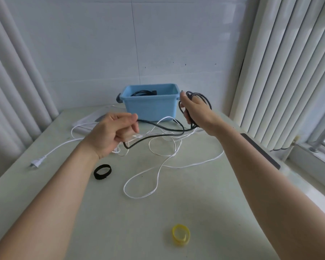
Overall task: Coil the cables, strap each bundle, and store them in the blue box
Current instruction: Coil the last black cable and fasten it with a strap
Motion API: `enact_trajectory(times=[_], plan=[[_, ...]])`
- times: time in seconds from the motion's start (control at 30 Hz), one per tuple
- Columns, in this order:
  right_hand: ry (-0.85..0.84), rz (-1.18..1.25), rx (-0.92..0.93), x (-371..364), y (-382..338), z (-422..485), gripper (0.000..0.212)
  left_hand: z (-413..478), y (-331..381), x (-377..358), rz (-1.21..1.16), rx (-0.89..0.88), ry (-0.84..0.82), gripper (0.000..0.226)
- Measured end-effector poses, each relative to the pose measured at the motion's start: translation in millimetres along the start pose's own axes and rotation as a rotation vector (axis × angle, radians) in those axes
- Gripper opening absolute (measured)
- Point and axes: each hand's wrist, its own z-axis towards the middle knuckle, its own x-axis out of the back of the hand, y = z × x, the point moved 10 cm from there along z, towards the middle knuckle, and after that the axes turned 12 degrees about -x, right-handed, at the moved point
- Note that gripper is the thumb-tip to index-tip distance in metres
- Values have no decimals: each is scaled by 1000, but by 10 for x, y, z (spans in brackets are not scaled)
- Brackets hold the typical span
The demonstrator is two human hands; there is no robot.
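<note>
A yellow strap lies nearest on the table, with a black strap farther back and to the left: two straps, both loose rings. Beyond them one white cable sprawls in slack loops. Both forearms reach out over it. The left hand, fingers curled, pinches a black cable at thumb and forefinger. The right hand, raised beside the blue box, grips that cable's gathered coils. The slack crosses the white loops. One dark bundle lies in the box.
</note>
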Motion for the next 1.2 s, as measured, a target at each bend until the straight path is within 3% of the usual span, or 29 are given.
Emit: enact_trajectory(times=[0.2,0.27,0.33,0.4,0.5,0.57,0.7,0.8,0.9,0.97,1.1,1.2], plan=[[-311,-210,-105,-565,139,-162,66,82,87,136,-133,-104,124,31],[-452,-156,-146,-716,150,-243,77,85,106,248,-100,-113,245,18],[-569,-48,-145,-777,72,-331,82,59,92,408,-44,-112,390,24],[-625,4,-73,-761,-57,-401,74,9,79,519,26,-103,505,23],[-700,8,92,-727,-238,-518,40,-32,24,591,110,-74,605,21],[-772,101,108,-731,-315,-591,28,-45,-1,594,157,-52,626,20],[-959,412,91,-736,-493,-741,28,-11,-158,426,181,76,513,27],[-1051,583,41,-745,-563,-774,27,74,-214,45,9,115,245,55],[-973,696,-6,-706,-550,-690,29,89,-119,-298,-98,51,11,79],[-861,726,-43,-670,-486,-602,36,82,-82,-368,-77,46,-5,87],[-802,768,-123,-677,-340,-517,41,85,-67,-234,43,61,149,41],[-879,750,-114,-717,-322,-568,35,92,-15,-226,155,7,165,33]])
